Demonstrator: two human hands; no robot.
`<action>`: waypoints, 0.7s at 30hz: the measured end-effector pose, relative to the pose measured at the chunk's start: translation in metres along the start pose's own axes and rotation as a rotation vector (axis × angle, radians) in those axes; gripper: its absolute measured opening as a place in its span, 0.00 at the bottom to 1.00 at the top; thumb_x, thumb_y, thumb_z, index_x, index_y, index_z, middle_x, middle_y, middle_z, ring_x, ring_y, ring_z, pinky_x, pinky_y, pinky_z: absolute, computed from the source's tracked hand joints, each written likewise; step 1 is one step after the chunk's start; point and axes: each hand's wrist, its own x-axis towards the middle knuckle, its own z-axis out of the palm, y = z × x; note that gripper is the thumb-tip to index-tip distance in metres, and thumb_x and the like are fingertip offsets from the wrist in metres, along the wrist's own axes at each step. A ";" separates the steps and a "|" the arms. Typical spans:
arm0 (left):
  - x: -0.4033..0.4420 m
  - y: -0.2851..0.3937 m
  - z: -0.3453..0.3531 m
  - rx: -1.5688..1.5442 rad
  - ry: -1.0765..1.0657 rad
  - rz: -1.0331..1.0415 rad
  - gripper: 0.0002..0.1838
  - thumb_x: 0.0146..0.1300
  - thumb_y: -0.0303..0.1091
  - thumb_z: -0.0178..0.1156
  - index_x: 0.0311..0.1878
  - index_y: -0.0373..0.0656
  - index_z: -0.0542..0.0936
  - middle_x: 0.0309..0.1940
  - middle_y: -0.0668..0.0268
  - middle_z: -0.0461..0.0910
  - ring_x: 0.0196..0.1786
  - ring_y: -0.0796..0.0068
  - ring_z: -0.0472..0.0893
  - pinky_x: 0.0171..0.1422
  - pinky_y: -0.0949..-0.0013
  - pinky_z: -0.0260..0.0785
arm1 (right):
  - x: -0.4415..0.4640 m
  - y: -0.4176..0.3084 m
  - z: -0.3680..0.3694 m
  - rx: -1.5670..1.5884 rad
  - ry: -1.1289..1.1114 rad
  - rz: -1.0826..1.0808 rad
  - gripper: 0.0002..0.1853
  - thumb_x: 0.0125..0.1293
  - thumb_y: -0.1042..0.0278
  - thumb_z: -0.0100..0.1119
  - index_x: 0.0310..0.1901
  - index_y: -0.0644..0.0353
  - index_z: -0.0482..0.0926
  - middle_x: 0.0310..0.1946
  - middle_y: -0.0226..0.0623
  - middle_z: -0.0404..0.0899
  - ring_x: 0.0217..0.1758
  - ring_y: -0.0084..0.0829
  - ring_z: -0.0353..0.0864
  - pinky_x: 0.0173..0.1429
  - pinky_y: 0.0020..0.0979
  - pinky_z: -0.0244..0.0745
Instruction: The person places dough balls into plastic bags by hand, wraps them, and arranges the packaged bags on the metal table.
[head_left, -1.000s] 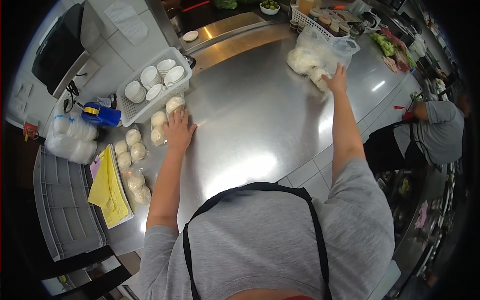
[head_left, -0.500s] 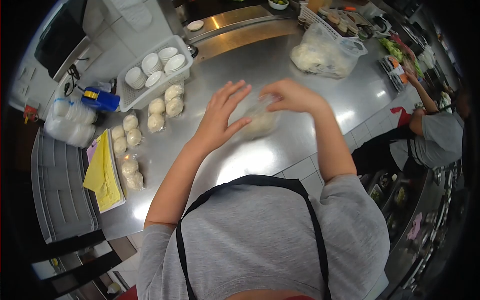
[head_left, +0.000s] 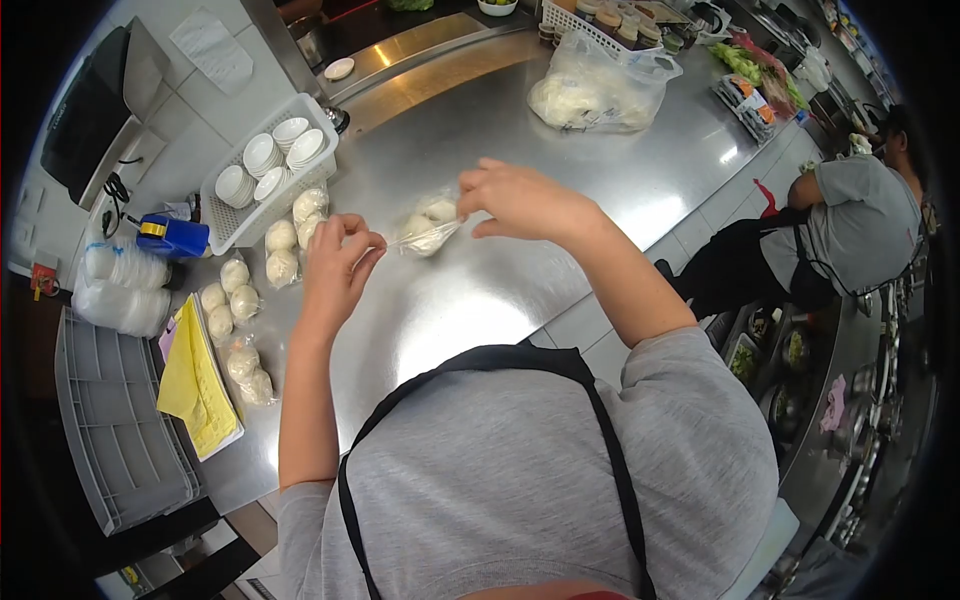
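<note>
Head view, left arm: reaches forward, nearly straight, over the steel counter (head_left: 420, 310).
Left hand (head_left: 336, 265): fingertips pinched narrow on the stretched plastic of the small bag (head_left: 428, 228).
Right arm: bent at the elbow, forearm angling inward.
Right hand (head_left: 515, 203): palm down, fingers curled, gripping the plastic's other side.
Small bag: pale round pieces inside, between the hands.

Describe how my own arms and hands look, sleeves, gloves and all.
Your left hand and right hand are bare, with no gloves. No watch or bracelet shows on either wrist. The forearms are uncovered too. Short, loose sleeves in heathered grey fabric cover the upper arms, without visible markings.
</note>
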 end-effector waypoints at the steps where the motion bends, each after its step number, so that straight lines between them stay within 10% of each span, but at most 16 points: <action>1: -0.004 0.000 0.008 0.000 0.000 -0.003 0.04 0.54 0.29 0.62 0.32 0.43 0.77 0.37 0.65 0.74 0.40 0.66 0.73 0.48 0.61 0.62 | -0.005 0.001 0.004 -0.085 -0.048 0.083 0.12 0.53 0.68 0.63 0.41 0.56 0.80 0.42 0.34 0.75 0.50 0.33 0.72 0.49 0.37 0.71; 6: -0.018 0.019 0.036 -0.178 0.012 -0.039 0.05 0.53 0.26 0.63 0.33 0.42 0.77 0.49 0.62 0.74 0.46 0.61 0.77 0.46 0.65 0.72 | -0.025 -0.025 0.007 -0.026 -0.026 0.202 0.14 0.56 0.70 0.60 0.46 0.58 0.79 0.44 0.36 0.76 0.50 0.37 0.74 0.52 0.36 0.72; 21: -0.040 0.043 0.066 -0.179 0.056 0.098 0.06 0.54 0.25 0.59 0.37 0.41 0.77 0.41 0.65 0.77 0.40 0.66 0.78 0.38 0.67 0.73 | -0.015 -0.010 0.123 0.309 0.231 0.184 0.15 0.63 0.76 0.42 0.50 0.67 0.72 0.48 0.56 0.73 0.52 0.51 0.74 0.59 0.39 0.68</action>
